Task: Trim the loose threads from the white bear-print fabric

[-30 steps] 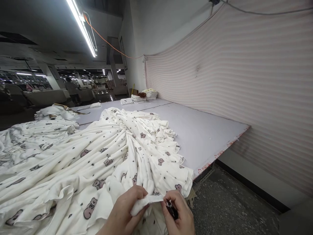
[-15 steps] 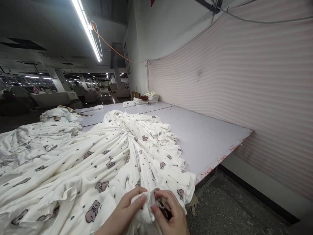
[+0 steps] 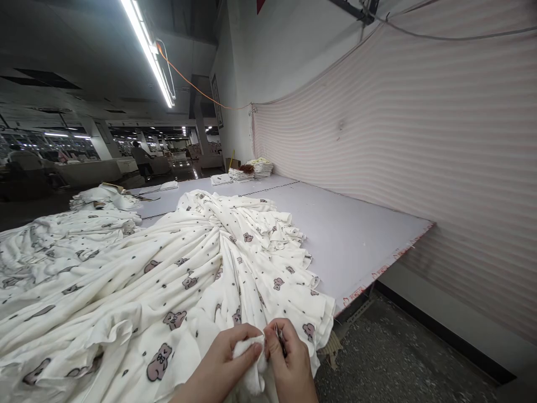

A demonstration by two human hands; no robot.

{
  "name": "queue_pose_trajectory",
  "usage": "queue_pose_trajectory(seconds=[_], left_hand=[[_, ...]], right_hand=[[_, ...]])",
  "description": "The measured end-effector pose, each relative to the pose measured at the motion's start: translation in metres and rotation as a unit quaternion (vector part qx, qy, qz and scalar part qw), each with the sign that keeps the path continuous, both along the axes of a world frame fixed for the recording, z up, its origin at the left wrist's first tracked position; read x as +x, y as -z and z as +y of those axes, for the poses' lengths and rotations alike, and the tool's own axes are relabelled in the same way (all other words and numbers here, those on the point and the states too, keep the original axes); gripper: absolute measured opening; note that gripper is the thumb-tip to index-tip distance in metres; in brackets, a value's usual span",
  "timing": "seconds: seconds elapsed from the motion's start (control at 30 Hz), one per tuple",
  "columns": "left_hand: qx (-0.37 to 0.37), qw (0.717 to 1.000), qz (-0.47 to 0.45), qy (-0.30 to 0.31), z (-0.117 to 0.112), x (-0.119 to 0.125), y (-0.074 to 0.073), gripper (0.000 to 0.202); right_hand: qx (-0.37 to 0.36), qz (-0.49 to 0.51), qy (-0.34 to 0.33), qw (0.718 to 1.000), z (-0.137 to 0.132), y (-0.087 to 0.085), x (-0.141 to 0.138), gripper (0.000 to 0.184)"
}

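Note:
White plush fabric printed with brownish bears and small dark dots lies in a large gathered heap on the table. At its near edge, my left hand pinches a bunched fold of this fabric between thumb and fingers. Right beside it, touching the same fold, my right hand is closed, its thumb pressed against the index finger. A small dark thing with a thin light edge shows between those fingers; most of it is hidden, and I cannot tell what it is.
The pale table extends to the right and back, ending in a taped edge. Folded white stacks stand at the far end. A striped cloth hangs along the wall. In the background a person sits at the left.
Both hands have drawn closer together at the fabric edge. My right hand has turned and its fingers have closed into a pinch; the dark patch inside it shows less now.

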State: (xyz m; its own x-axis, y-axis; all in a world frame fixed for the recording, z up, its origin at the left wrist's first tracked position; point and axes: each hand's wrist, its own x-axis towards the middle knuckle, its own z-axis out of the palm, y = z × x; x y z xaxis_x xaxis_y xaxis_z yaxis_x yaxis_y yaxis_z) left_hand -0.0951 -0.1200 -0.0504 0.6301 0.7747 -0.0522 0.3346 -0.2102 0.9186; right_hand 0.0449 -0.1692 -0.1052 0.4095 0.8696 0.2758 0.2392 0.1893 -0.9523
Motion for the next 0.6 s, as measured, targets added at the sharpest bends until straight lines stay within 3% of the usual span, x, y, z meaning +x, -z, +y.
queue_pose_trajectory(seconds=[0.07, 0.17, 0.3, 0.6], left_hand=[[-0.004, 0.999, -0.028, -0.036, -0.001, 0.001, 0.000, 0.026], [-0.022, 0.995, -0.056, -0.084, -0.002, 0.002, 0.002, 0.026], [-0.036, 0.994, -0.078, -0.065, -0.003, 0.005, 0.005, 0.026], [-0.026, 0.998, -0.059, -0.015, 0.000, 0.005, 0.006, 0.026]], right_hand=[[0.002, 0.041, 0.010, 0.999, -0.001, 0.001, 0.003, 0.024], [0.019, 0.016, -0.014, 1.000, -0.006, 0.004, 0.009, 0.023], [-0.004, -0.028, -0.067, 0.997, -0.009, 0.004, 0.015, 0.021], [-0.056, 0.044, -0.165, 0.984, 0.000, 0.000, 0.023, 0.024]])
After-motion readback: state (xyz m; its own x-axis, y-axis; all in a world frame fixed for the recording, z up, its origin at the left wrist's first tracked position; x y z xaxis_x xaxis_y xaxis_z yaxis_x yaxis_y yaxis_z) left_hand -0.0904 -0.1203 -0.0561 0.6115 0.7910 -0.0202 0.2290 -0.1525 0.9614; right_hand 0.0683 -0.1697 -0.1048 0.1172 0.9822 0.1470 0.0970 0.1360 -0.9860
